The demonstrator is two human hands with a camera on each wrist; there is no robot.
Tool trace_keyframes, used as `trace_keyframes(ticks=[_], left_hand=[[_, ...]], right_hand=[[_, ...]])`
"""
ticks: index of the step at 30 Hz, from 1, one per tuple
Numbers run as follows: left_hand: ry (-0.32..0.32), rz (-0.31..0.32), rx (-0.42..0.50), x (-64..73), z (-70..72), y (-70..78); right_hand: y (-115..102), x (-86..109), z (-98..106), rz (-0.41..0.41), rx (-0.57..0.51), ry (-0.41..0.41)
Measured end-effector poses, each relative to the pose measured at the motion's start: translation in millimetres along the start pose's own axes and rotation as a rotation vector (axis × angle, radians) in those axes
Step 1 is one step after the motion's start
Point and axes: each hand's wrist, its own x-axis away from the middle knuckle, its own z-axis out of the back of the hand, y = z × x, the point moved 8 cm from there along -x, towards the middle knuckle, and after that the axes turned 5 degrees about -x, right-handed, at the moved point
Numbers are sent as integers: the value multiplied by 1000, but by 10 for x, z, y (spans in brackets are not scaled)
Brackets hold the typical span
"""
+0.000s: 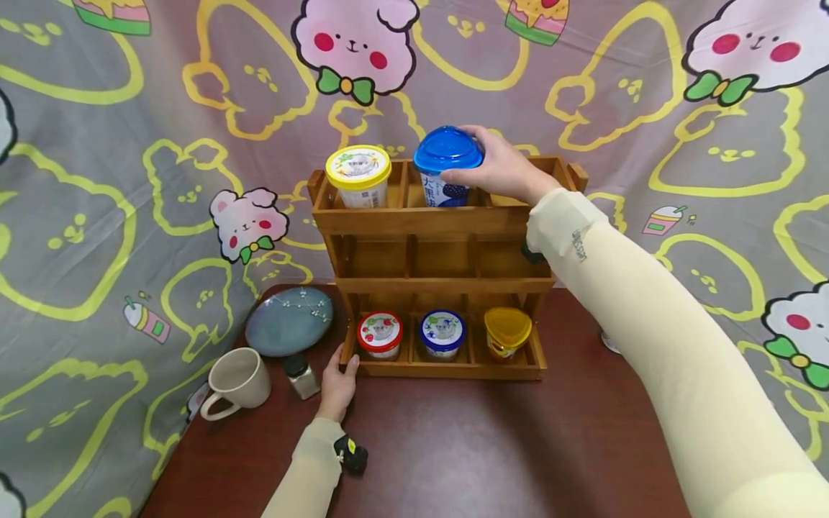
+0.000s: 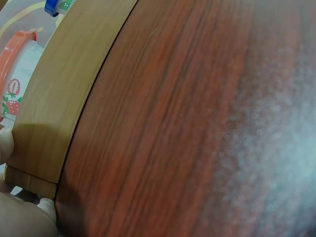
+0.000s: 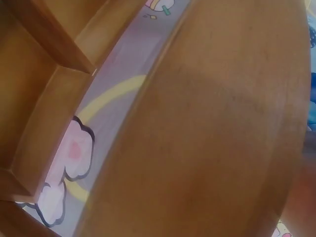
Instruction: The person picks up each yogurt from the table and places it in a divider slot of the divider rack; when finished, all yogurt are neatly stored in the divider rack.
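At the top tier of a wooden three-tier rack (image 1: 427, 285), my right hand (image 1: 501, 164) grips a cup with a domed blue lid (image 1: 448, 155) from its right side. The cup is in the middle compartment, its base hidden behind the front board. My left hand (image 1: 338, 388) holds the rack's lower left corner; in the left wrist view the thumb (image 2: 6, 144) lies against the front board. A yellow-lidded tub (image 1: 358, 176) stands in the top left compartment. Along the bottom tier sit a red-lidded tub (image 1: 379, 334), a dark-blue-lidded tub (image 1: 442, 334) and a yellow-lidded cup (image 1: 507, 332).
Left of the rack are a blue-grey plate (image 1: 289, 321), a small black-capped jar (image 1: 301, 377) and a beige mug (image 1: 239, 381) on the dark red table (image 1: 447, 439). A patterned curtain (image 1: 259, 165) hangs behind. Something small and white (image 1: 610, 342) is partly hidden by the right sleeve.
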Motion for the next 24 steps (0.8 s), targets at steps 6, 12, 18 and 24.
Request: trace_keyframes(ticks=[6, 12, 18, 24], left_hand=[[5, -11, 23, 25, -3, 33], [7, -16, 17, 30, -3, 41], [2, -5, 9, 33, -10, 38], [-10, 6, 8, 41, -16, 31]], right_hand=[[2, 6, -9, -9, 5, -9], [5, 19, -13, -26, -3, -17], [-9, 26, -19, -27, -23, -29], [-3, 37, -28, -27, -28, -35]])
